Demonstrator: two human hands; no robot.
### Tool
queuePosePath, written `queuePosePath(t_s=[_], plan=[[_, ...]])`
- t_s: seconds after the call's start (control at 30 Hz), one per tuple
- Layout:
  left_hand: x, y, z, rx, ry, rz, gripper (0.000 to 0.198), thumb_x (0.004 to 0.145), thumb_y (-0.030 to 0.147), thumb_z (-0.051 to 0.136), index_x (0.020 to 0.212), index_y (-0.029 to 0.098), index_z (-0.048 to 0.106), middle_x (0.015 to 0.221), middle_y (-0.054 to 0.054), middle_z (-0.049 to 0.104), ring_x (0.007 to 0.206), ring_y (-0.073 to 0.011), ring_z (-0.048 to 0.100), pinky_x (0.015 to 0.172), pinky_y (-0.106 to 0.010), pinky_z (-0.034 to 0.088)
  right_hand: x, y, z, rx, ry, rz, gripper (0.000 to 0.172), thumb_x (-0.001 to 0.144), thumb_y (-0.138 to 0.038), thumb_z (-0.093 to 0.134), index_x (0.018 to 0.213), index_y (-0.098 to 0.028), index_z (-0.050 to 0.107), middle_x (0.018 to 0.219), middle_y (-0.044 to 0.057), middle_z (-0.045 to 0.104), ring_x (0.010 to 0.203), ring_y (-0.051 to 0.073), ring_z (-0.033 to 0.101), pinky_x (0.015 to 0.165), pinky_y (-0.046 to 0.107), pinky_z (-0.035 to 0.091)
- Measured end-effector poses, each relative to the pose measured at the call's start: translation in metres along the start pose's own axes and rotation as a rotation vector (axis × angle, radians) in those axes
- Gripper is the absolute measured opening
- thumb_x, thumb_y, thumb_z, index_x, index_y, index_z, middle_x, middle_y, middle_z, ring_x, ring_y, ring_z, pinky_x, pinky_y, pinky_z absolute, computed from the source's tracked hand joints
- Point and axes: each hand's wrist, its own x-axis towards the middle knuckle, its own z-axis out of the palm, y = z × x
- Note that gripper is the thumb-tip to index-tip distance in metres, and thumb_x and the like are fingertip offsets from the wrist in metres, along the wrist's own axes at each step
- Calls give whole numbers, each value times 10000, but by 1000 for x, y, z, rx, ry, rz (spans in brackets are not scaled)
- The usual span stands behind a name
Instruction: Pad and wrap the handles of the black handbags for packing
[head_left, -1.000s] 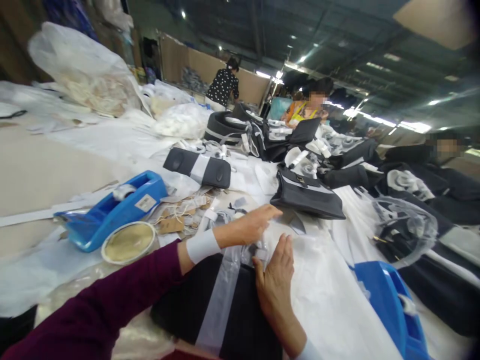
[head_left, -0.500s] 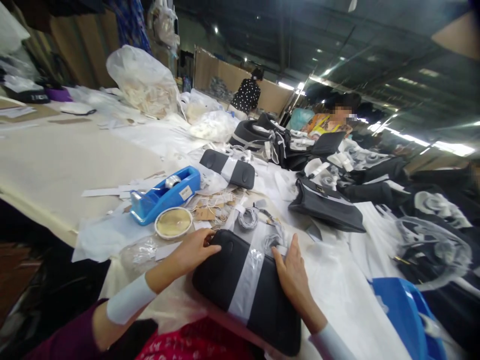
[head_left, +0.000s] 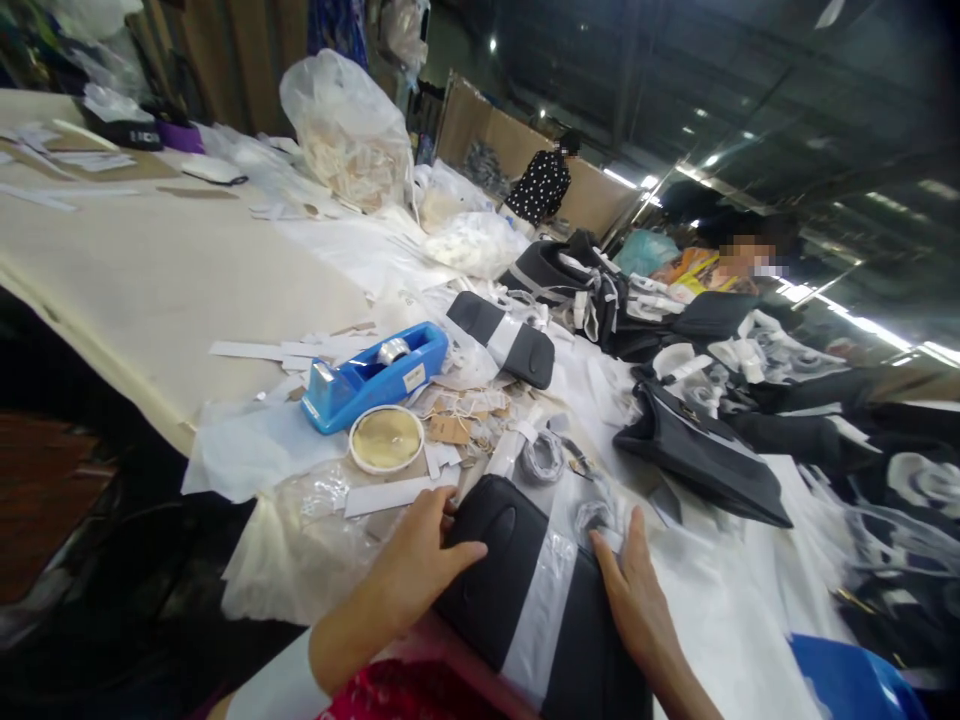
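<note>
A black bag with a clear-wrapped grey band [head_left: 525,590] lies at the table's near edge, partly over my lap. My left hand [head_left: 424,565] grips its left end, fingers curled over the top edge. My right hand [head_left: 637,600] lies along its right side, fingers stretched flat against the bag and the white wrapping sheet [head_left: 720,600]. Wrapped strap coils [head_left: 544,455] rest just beyond the bag.
A blue tape dispenser [head_left: 375,378] and a round lid [head_left: 386,438] sit to the left among paper tags [head_left: 465,415]. More black bags [head_left: 701,455] crowd the right. Other people work at the far end. A blue object [head_left: 855,680] is at lower right.
My left hand moved from the bag's far side to its left end. The bag slid nearer to me. The view swung left, showing more bare table.
</note>
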Motion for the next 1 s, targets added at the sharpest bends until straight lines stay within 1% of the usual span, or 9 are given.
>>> queuePosePath(t_s=[0.2,0.33,0.43,0.53,0.63,0.7,0.83,0.93,1.0], plan=[[2,6,5,-46,-33,-57,707,667,382,720,1295,190,457,1285,-143,552,1191,-320,516,1027,-490,418,4,-20,-11,32,-74,277,907,865,-667,334,1564,-170,39,1616,91,141,1471,315,194,1197,514,184],[6,17,10,-92,-37,-72,822,654,305,704,1388,183,355,1408,-166,450,1308,-340,423,1110,-511,348,9,-9,-7,64,-65,284,916,854,-696,332,1564,-188,54,1621,71,127,1473,317,188,1200,509,175],[7,16,15,-105,-25,-51,824,667,225,647,1416,171,307,1461,-166,387,1355,-322,373,1150,-494,307,10,7,-3,28,-12,210,926,870,-681,315,1555,-106,72,1595,159,195,1454,351,231,1177,542,209],[6,9,19,-111,-18,-14,799,687,187,604,1424,185,295,1454,-153,398,1339,-299,398,1156,-486,309,10,2,-10,-125,176,-14,841,908,-600,306,1533,-57,160,1540,226,292,1428,394,267,1137,620,229],[4,3,24,-107,-20,7,789,694,175,589,1426,200,295,1455,-148,400,1341,-302,401,1163,-506,299,13,-40,-23,-201,298,-404,606,947,-404,366,1512,-212,261,1552,146,295,1440,351,256,1135,629,236],[3,1,26,-105,-21,16,782,700,177,581,1424,205,288,1473,-148,383,1364,-308,378,1167,-526,289,20,-82,-26,-151,202,-671,517,947,-229,389,1455,-309,338,1532,83,338,1429,292,299,1131,569,301],[4,-1,31,-116,30,86,686,712,178,549,1362,212,332,1427,-142,443,1351,-289,412,1160,-527,313,46,-155,-6,-70,-223,-1042,282,938,-151,428,1186,-179,559,1207,100,625,1201,203,539,1093,387,388],[10,-11,34,-83,101,144,542,708,213,561,1232,214,418,1295,-143,548,1260,-307,510,1106,-555,386,67,-173,17,-134,-326,-1061,223,972,-259,432,846,-181,599,800,29,672,803,159,617,1080,396,362],[13,-21,37,-70,151,186,474,734,246,567,1189,217,437,1226,-132,588,1197,-304,566,1055,-547,450,75,-171,27,-186,-313,-1056,283,970,-312,441,754,-189,575,733,11,656,730,153,589,1052,401,363]])
